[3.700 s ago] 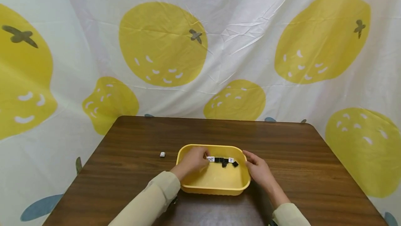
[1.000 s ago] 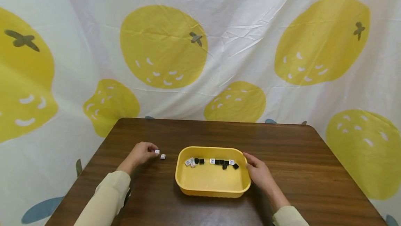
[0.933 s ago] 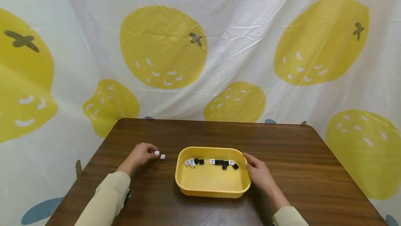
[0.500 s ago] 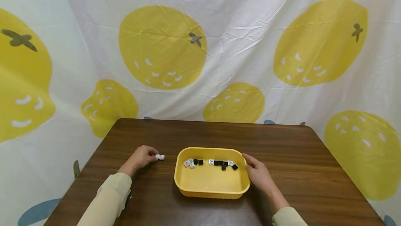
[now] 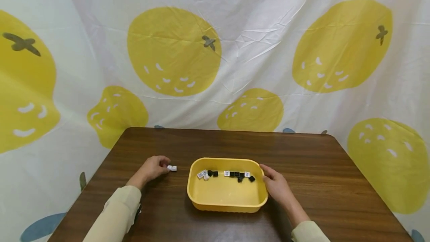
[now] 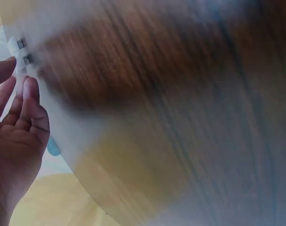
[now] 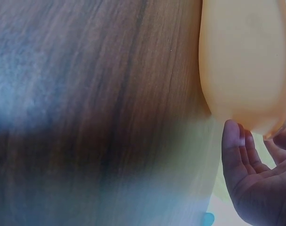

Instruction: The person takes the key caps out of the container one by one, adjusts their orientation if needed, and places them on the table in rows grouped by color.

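Observation:
At the left of the table, two small white blocks that look like keycaps stand side by side, the right keycap (image 5: 174,168) touching the left keycap (image 5: 169,167). My left hand (image 5: 152,168) pinches the left one between thumb and fingertips; the left wrist view shows dark undersides on both keycaps (image 6: 24,59). A yellow plastic tray (image 5: 228,209) sits in the middle, and my right hand (image 5: 277,182) holds its right end. In the right wrist view the thumb lies at the tray's (image 7: 246,61) rim and the fingers are against its outer wall.
Inside the tray, along its far side, lie several white keycaps (image 5: 203,174) and several black keycaps (image 5: 237,174), some face down. The brown wood-grain table (image 5: 329,175) ends at a lemon-print cloth (image 5: 248,55) hanging behind it.
My left hand has gone from inside the tray to the left table area with a white keycap, then lowered it against the one lying there. My right hand has stayed at the tray.

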Action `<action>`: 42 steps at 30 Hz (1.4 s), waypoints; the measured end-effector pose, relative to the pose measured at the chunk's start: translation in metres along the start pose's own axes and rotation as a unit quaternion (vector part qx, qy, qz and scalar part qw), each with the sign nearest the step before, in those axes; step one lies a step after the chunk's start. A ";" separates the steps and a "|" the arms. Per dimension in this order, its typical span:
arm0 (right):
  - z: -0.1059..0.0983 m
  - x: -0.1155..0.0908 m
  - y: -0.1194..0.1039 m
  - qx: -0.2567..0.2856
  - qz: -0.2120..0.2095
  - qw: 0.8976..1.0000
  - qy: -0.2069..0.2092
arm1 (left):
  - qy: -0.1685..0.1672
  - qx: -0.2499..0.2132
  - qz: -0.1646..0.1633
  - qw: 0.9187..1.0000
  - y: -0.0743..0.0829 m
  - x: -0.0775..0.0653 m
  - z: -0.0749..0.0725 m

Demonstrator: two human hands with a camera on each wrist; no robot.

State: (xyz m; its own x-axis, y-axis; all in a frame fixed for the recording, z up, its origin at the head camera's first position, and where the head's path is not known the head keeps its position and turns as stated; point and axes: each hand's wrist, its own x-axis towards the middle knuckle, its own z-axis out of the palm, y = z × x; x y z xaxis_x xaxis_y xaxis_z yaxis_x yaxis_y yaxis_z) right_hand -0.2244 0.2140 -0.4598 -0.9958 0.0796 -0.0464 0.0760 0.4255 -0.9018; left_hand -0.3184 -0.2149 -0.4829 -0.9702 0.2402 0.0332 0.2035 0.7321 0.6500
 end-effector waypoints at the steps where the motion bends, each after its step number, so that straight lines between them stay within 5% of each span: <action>1: 0.000 0.000 0.000 0.000 0.002 1.000 0.000 | 0.007 0.001 0.003 1.000 0.002 0.000 0.000; 9: 0.000 0.002 -0.001 -0.023 -0.009 1.000 0.003 | 0.051 -0.026 0.054 0.997 0.043 0.003 0.003; 17: 0.001 0.000 -0.001 -0.024 -0.013 1.000 0.007 | 0.032 -0.071 0.084 0.993 0.094 0.003 0.021; 26: 0.001 0.000 0.001 -0.038 -0.010 0.999 0.006 | 0.015 -0.068 0.087 0.994 0.121 -0.004 0.046; 36: 0.000 -0.001 0.001 -0.041 -0.013 0.999 0.004 | -0.005 0.015 0.113 0.994 0.135 -0.001 0.064; 42: 0.000 -0.001 0.002 -0.039 -0.019 0.999 0.008 | -0.021 0.126 0.121 0.984 0.140 0.001 0.075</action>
State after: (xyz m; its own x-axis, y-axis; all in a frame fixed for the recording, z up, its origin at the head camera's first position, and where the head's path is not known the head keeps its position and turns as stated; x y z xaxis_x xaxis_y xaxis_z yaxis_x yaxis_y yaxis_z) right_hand -0.2234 0.2148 -0.4621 -0.9971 0.0756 -0.0062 0.0431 0.4968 -0.8668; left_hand -0.2813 -0.0642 -0.4492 -0.8840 0.4493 0.1291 0.4594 0.7839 0.4177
